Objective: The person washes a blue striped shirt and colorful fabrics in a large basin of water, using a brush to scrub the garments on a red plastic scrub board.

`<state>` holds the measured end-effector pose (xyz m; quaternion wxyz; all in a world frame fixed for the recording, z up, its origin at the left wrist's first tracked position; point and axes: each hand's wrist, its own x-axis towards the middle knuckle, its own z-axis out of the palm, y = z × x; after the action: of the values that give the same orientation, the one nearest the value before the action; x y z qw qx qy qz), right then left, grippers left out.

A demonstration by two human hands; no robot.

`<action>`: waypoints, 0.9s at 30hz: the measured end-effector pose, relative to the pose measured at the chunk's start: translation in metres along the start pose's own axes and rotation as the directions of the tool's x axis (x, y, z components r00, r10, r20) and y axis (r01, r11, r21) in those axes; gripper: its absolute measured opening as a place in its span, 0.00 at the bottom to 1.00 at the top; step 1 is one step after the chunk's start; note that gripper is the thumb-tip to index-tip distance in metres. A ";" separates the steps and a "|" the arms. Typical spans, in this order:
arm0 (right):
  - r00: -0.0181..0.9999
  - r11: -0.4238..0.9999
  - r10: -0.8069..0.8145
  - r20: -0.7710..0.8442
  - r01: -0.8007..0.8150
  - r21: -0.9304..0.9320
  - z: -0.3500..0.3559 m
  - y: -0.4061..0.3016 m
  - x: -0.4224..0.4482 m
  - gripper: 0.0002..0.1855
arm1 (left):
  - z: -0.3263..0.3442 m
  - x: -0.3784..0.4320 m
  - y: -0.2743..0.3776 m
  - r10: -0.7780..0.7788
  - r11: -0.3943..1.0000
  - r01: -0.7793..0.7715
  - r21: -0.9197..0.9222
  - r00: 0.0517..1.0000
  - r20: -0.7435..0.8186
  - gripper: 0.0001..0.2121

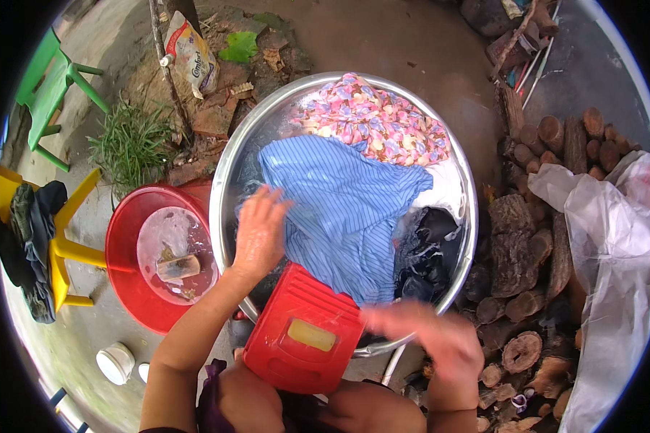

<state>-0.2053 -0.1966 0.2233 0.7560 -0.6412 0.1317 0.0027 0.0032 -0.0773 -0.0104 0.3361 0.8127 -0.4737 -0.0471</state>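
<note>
A blue striped shirt [330, 200] lies wet and spread in a large metal basin [468, 227]. My left hand [261, 230] is at the shirt's left edge, fingers apart, with nothing visibly held; whether it touches the cloth is hard to tell. Its lower end meets a red plastic washboard [303, 319] that slants from the basin towards my lap. A yellowish soap bar [311, 334] sits in the board's recess. Motion blurs my right hand [411, 325], which is beside the board's right edge, over the near rim; its finger positions are unclear.
The basin also holds a pink floral cloth [379, 119], white cloth [441, 187] and dark clothes [430, 254]. Left stands a red tub [124, 260] with soapy water and a brush [179, 268]. Stacked firewood [514, 233] is on the right; a yellow chair [59, 249] bears dark clothes.
</note>
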 end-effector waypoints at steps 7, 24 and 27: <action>0.949 0.961 0.090 0.303 -0.003 -0.278 0.007 -0.010 0.004 0.26 | 0.013 0.031 -0.013 0.284 0.952 -0.300 0.066 0.942 0.177 0.08; 0.597 0.649 -0.464 -0.654 -0.273 -0.710 -0.039 0.138 -0.026 0.09 | -0.033 -0.008 0.028 0.390 0.909 -0.416 0.022 0.869 0.304 0.10; 0.461 0.517 -0.672 -0.579 -0.267 -0.813 -0.047 0.121 -0.079 0.08 | -0.026 0.003 0.016 0.246 0.958 -0.264 0.107 0.956 0.158 0.11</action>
<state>-0.3112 -0.2075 0.1157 0.1724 -0.8332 0.3792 -0.3637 0.0026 -0.0718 0.0198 0.2523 0.7588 -0.5997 -0.0311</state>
